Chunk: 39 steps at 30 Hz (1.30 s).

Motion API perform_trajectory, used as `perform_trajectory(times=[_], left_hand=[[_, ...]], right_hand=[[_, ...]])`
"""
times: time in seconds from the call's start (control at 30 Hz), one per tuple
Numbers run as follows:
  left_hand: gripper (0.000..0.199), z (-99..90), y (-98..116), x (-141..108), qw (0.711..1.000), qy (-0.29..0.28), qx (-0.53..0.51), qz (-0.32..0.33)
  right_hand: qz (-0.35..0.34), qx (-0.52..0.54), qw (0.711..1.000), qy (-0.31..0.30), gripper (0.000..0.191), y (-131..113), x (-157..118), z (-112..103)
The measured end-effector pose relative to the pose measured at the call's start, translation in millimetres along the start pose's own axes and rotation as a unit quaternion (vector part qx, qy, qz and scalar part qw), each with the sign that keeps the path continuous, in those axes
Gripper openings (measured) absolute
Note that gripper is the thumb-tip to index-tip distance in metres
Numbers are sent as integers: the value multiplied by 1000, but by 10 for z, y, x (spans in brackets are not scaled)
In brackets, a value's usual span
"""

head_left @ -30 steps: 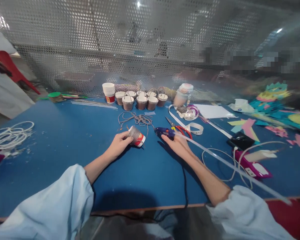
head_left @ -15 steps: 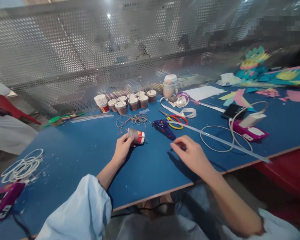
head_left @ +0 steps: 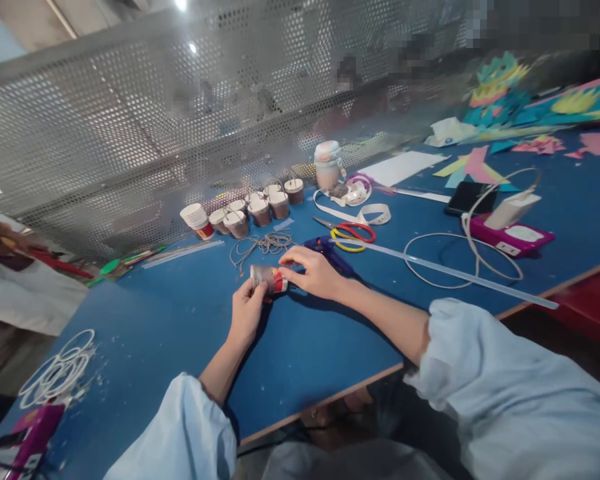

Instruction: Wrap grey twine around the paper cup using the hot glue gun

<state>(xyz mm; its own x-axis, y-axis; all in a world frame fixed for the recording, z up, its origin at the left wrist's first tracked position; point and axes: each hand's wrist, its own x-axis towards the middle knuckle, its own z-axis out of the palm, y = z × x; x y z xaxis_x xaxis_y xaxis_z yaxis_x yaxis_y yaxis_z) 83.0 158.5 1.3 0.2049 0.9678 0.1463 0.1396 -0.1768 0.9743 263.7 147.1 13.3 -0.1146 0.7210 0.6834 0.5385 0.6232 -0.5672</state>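
Note:
My left hand [head_left: 247, 308] grips a small paper cup [head_left: 281, 283] lying on its side above the table. Grey cord [head_left: 263, 277] is wound around much of the cup, while its red and white end is bare. At that end is my right hand [head_left: 316, 272], thumb and forefinger brought together at the cup; what they pinch, if anything, is too small to make out. Behind the hands lies a loose tangle of grey cord [head_left: 265, 243]. A blue glue gun [head_left: 330, 253] with a long clear glue stick [head_left: 460, 268] sits partly hidden beyond my right hand.
Several cord-wrapped cups [head_left: 259, 212] and a stack of paper cups [head_left: 197, 220] stand near the perforated metal screen [head_left: 145, 127]. Scissors [head_left: 353, 233], a measuring tape [head_left: 375, 214] and a lidded jar [head_left: 328, 165] are farther back. Power strips [head_left: 535, 235] and cables lie at both sides.
My right hand has moved left, from above the table near the glue gun to the bare end of the cup. My left hand still holds the cup. The view has tilted slightly.

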Motion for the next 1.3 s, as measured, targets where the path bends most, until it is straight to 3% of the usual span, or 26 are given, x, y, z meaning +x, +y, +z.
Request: perform_trajectory(times=[0.2, 0.5, 0.97, 1.3], left_hand=[[22, -3, -16, -19, 1000, 17, -3, -8], [21, -12, -80, -53, 1000, 17, -7, -10], [19, 34, 72, -76, 998, -2, 67, -3], [19, 0, -21, -67, 997, -13, 77, 6]], right_hand=[[-92, -54, 993, -50, 13, 23, -113, 10], [-87, -127, 986, -64, 15, 47, -130, 46], [-115, -147, 980, -61, 18, -6, -129, 37], [-113, -178, 976, -44, 17, 6, -126, 33]])
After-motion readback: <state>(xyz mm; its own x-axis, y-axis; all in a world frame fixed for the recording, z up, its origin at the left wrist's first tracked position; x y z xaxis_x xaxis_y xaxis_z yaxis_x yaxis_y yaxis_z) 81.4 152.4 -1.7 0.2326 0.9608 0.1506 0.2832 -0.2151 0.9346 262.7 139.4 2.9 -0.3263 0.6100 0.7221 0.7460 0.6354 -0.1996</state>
